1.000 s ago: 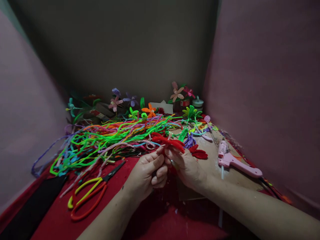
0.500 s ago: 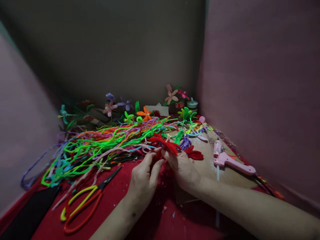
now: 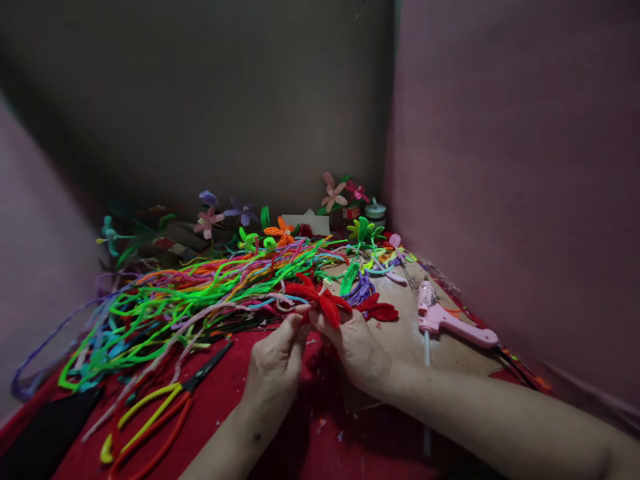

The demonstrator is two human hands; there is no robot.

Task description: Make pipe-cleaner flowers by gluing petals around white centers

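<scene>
A red pipe-cleaner flower [image 3: 327,303] with long petals and a pale centre is held up between my two hands. My left hand [image 3: 277,357] pinches at its left underside, fingers closed. Fingers of my right hand [image 3: 357,350] are closed round its base from the right, so the stem is hidden. Just behind my right hand more red petals [image 3: 380,309] lie on a brown board. Close by are a bundle of purple pipe cleaners [image 3: 361,290] and a green looped leaf [image 3: 349,279].
A heap of colourful pipe cleaners [image 3: 200,293] spreads over the red cloth [image 3: 225,413] at left. Scissors [image 3: 165,407] with yellow and orange handles lie in front of it. A pink glue gun [image 3: 450,320] rests on the board [image 3: 400,340] at right. Finished flowers [image 3: 280,231] stand along the back.
The red flower has tilted so its petals and pale centre show more openly. My hands have shifted slightly left in view, as the whole scene has too.
</scene>
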